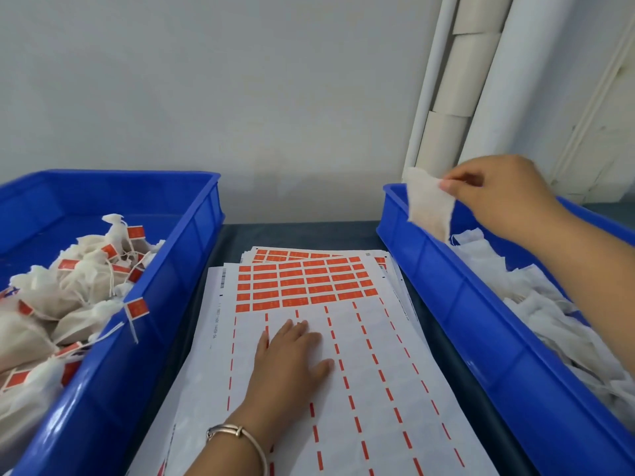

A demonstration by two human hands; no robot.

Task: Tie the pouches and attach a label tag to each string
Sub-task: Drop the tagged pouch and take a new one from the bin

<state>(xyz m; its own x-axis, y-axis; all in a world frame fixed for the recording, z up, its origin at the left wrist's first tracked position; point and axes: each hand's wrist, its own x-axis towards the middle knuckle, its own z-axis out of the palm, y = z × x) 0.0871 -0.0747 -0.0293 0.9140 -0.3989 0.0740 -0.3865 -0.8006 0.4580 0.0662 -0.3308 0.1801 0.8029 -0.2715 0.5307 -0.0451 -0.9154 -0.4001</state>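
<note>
My right hand (498, 197) pinches the top corner of a white mesh pouch (427, 207) and holds it up above the rim of the right blue bin (457, 297), which holds a heap of loose white pouches (556, 314). My left hand (292, 359) rests flat, fingers straight, on the top label sheet (309, 338), below its remaining rows of orange labels (305, 283). The left blue bin (161, 304) contains several tied pouches with orange tags (68, 286) on their strings.
More label sheets are stacked under the top one on the dark table (309, 231) between the two bins. White rolls and tubes (457, 84) lean against the wall behind the right bin. One orange tag (137, 307) hangs over the left bin's rim.
</note>
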